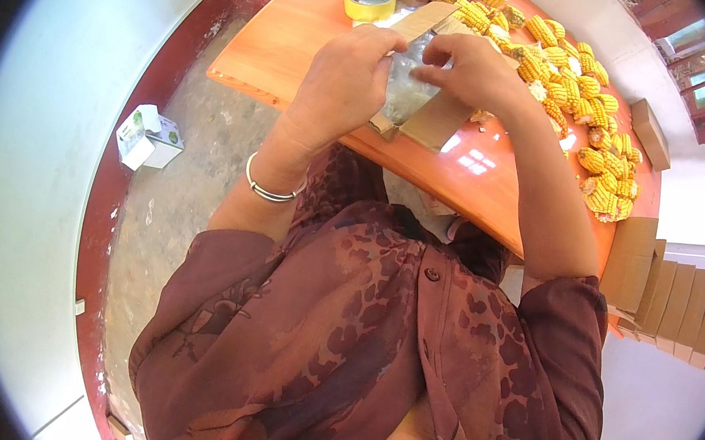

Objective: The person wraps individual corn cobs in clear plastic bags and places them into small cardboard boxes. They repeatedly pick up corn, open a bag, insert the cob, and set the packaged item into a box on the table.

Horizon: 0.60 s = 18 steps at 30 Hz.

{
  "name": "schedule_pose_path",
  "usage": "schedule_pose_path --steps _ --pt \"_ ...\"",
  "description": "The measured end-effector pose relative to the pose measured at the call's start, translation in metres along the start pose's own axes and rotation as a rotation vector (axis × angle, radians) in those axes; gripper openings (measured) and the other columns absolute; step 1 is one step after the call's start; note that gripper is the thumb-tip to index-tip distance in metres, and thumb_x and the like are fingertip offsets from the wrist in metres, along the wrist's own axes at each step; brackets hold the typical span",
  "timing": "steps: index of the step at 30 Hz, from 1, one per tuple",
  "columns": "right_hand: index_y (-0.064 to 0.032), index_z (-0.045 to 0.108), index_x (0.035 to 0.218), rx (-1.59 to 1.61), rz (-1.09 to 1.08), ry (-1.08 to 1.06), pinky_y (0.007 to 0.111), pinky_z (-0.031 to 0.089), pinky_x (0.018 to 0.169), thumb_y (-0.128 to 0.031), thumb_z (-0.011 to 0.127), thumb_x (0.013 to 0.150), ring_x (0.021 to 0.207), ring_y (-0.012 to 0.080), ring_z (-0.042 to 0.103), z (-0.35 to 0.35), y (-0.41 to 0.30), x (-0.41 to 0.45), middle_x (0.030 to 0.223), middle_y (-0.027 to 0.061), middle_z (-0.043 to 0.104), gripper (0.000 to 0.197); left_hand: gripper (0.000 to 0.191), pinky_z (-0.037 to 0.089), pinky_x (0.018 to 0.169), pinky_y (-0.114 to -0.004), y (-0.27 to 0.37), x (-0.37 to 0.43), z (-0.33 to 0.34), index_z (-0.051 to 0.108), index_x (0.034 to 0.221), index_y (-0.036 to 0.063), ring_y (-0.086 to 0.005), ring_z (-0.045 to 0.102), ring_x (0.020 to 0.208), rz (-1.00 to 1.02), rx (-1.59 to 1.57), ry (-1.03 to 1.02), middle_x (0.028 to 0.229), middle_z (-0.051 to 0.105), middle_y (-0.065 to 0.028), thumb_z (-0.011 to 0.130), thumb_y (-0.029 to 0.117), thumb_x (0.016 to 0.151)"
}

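Both of my hands are over an open cardboard box [441, 122] at the near edge of the orange table [267, 53]. Inside the box lies crumpled clear plastic [406, 91]. My left hand [347, 79], with a metal bangle on the wrist, is at the box's left side, thumb and fingertips close together near the plastic; whether they pinch it is not clear. My right hand [472, 69] is over the box's right part, its thumb and index finger apart above the plastic. A yellow roll of tape [369, 2] lies beyond my left hand.
Many yellow corn cobs [562, 91] cover the table's far and right parts. A small cardboard box [650, 135] lies at the far right edge. Several upright cardboard boxes [675, 305] stand at the right. On the floor at the left is an open white carton [150, 138].
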State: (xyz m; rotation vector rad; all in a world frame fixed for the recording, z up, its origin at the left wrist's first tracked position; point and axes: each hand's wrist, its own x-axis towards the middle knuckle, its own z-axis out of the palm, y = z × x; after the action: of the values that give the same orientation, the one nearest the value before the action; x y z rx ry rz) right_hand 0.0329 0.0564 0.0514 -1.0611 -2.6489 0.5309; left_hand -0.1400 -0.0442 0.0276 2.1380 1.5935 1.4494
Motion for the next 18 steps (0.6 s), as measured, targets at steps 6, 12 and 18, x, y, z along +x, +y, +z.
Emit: schedule_pose_path --steps 6,12,18 --pt "-0.0034 0.067 0.097 -0.088 0.038 -0.041 0.035 0.050 0.067 -0.016 0.067 0.086 0.070 0.0232 0.062 0.009 0.008 -0.003 0.084 0.0114 0.067 0.017 0.019 0.049 0.079 -0.045 0.005 0.003 0.004 0.063 0.101 -0.0001 -0.0386 0.062 0.090 0.004 -0.008 -0.037 0.098 0.064 -0.0207 0.058 0.006 0.084" --pt "-0.0032 0.062 0.101 0.503 0.079 -0.033 0.028 0.049 0.062 -0.008 0.061 0.092 0.071 0.0103 0.059 -0.019 -0.011 -0.034 0.081 0.0013 0.064 0.010 0.029 0.050 0.078 -0.044 0.015 0.013 0.002 0.064 0.109 0.0023 -0.0367 0.063 0.093 0.058 -0.004 -0.174 0.102 0.066 -0.0198 0.066 0.013 0.082" --pt "-0.0037 0.061 0.102 0.873 0.034 0.221 0.025 0.049 0.059 -0.006 0.060 0.092 0.075 0.0082 0.060 -0.008 0.009 -0.052 0.087 0.0038 0.066 0.010 0.026 0.050 0.070 -0.028 0.018 0.027 0.006 0.064 0.110 0.0005 -0.0144 0.062 0.075 -0.051 -0.220 -0.280 0.089 0.069 -0.0077 0.067 0.010 0.086"
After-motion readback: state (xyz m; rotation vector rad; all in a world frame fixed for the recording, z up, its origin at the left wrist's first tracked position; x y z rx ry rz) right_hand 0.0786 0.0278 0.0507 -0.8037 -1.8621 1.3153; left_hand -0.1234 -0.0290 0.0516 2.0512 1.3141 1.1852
